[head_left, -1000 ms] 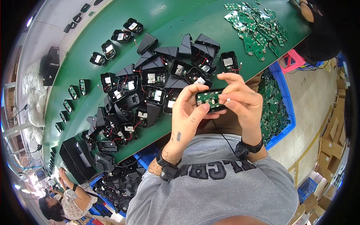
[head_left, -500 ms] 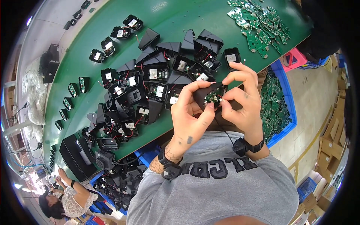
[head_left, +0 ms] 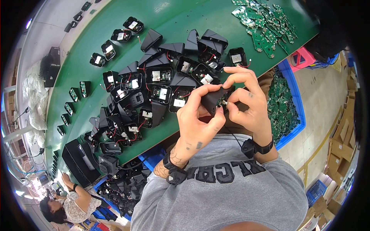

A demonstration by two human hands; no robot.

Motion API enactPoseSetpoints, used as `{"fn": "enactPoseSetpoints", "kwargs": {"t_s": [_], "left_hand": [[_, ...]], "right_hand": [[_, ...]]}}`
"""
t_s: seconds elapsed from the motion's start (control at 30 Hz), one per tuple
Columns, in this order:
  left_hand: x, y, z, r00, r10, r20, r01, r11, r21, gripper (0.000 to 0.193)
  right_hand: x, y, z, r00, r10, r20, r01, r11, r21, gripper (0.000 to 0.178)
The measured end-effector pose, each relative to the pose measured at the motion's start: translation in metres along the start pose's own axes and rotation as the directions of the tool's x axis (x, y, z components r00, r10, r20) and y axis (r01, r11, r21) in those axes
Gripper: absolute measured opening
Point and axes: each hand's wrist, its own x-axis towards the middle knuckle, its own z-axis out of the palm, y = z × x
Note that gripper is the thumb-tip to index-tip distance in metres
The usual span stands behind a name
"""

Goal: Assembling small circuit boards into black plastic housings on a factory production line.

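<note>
My left hand (head_left: 201, 122) is closed round a black plastic housing (head_left: 212, 101), lifted off the table in front of my chest. The housing is tilted, and part of a green circuit board (head_left: 221, 103) shows in its open side, by my left thumb. Against that board, the thumb and forefinger of my right hand (head_left: 248, 107) pinch a small pale wire plug (head_left: 225, 103), mostly covered by the fingertips. The other right fingers curve over the housing's far end. Close beyond my hands sits an open black housing (head_left: 237, 57) with a white block inside and a thin red wire.
Many black housings (head_left: 160, 73) with red wires crowd the green table (head_left: 185, 17). Loose circuit boards are heaped at the far right (head_left: 266, 29). A blue bin (head_left: 302, 115) of boards stands beside me, near a pink stool (head_left: 302, 59). Another person (head_left: 73, 204) works at the lower left.
The held housing has turned so that less of its circuit board faces up. Both hands have shifted slightly, with the right fingertips still at the board.
</note>
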Motion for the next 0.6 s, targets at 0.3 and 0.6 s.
{"fn": "enactPoseSetpoints", "kwargs": {"t_s": [0.3,0.6], "left_hand": [[-0.001,-0.004,0.003,0.999,0.042,-0.013,-0.040,0.995,0.093,0.044],[0.004,-0.006,0.002,0.989,0.145,-0.038,-0.135,0.971,0.198,0.044]], "right_hand": [[0.001,-0.006,-0.003,0.997,0.034,0.065,-0.033,0.999,-0.020,0.015],[0.001,-0.007,-0.011,0.991,0.132,0.003,-0.131,0.984,-0.124,0.022]]}}
